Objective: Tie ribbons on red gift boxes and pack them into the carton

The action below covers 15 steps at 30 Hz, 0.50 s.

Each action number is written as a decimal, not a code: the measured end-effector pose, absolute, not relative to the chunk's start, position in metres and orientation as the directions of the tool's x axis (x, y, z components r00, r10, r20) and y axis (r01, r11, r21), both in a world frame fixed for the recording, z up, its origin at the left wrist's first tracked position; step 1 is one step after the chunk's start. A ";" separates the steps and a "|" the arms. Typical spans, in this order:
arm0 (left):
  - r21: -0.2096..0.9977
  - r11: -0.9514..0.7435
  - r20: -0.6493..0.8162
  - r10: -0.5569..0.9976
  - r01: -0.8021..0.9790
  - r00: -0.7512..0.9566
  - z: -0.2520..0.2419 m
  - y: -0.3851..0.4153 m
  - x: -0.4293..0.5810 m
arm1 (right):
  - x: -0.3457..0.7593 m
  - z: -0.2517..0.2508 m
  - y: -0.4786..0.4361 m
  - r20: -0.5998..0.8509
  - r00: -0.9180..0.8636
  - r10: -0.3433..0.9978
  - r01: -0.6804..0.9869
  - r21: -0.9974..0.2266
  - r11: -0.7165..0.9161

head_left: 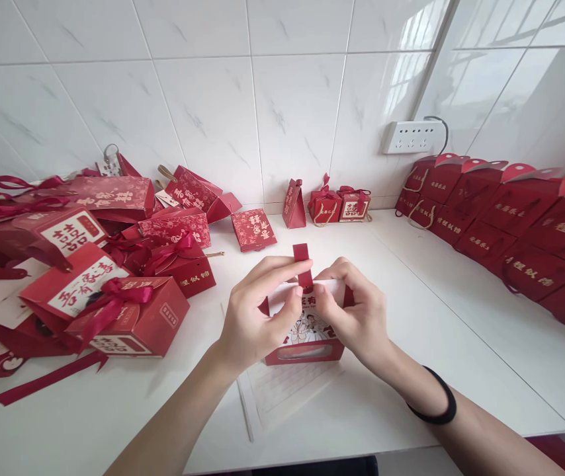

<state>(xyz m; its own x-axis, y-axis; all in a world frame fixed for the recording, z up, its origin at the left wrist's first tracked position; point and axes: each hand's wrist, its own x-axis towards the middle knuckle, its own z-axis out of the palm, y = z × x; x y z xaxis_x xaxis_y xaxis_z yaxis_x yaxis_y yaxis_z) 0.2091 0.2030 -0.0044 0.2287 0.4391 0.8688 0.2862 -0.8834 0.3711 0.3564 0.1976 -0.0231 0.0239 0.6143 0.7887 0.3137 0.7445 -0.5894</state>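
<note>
Gift box (308,330) upright between the person's two hands, over the white table (188,403); whether it rests there is unclear.
Fingers cover both its sides and part of its print, and nothing can be made out through the window (307,352) low in its front. The left hand (257,317) pinches its upper edge, thumb in front, index finger stretched to the upright red strap (301,254); the right hand (359,307), wrist turned inward, pinches the other side, thumb near the strap's base, fingers curled and partly hidden. Left of it, ribbon-tied boxes (161,314) lie heaped, cut off by the frame; right of it, stacked boxes (525,205) also run out of view, contents hidden.
</note>
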 end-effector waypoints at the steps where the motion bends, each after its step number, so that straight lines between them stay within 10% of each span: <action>1: 0.368 -0.886 0.869 0.436 0.283 0.233 -0.005 0.203 0.209 | 0.356 -0.023 0.197 0.790 0.026 0.612 0.317 -0.587 0.745; 15: 0.393 -0.865 0.842 0.475 0.312 0.255 -0.003 0.203 0.207 | 0.359 -0.025 0.198 0.799 0.005 0.601 0.300 -0.575 0.761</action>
<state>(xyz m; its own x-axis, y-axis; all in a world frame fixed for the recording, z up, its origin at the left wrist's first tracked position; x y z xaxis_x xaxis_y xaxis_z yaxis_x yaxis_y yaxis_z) 0.2074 0.2025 -0.0026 0.2546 0.4752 0.8422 0.3123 -0.8647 0.3935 0.3593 0.1981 -0.0254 0.0052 0.6012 0.7991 0.3000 0.7613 -0.5748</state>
